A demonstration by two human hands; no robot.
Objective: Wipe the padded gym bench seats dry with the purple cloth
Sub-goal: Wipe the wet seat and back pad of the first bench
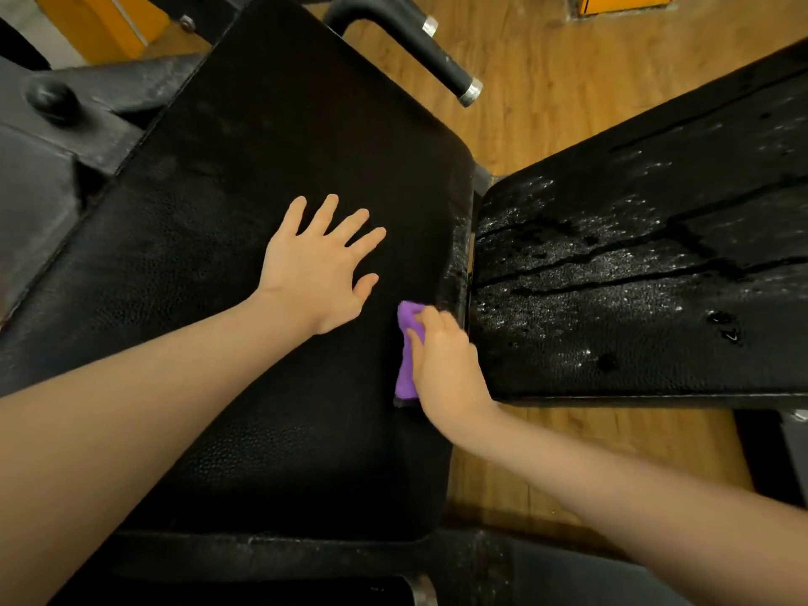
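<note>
The purple cloth [407,349] is gripped by the right hand [446,360] at the near seat's [271,168] right edge. The left hand [319,266] is laid flat, fingers spread. The wet pad [647,273] lies immediately rightward, nearest the cloth-holding hand.

Open room: we find the near pad [245,220] bare above and left of the left hand [317,273]. Obstacles: the handle bar [419,45] over its far corner, a knob [50,98] far left, and the narrow gap beside the wet pad [634,273], filled by the right hand [446,360].
</note>
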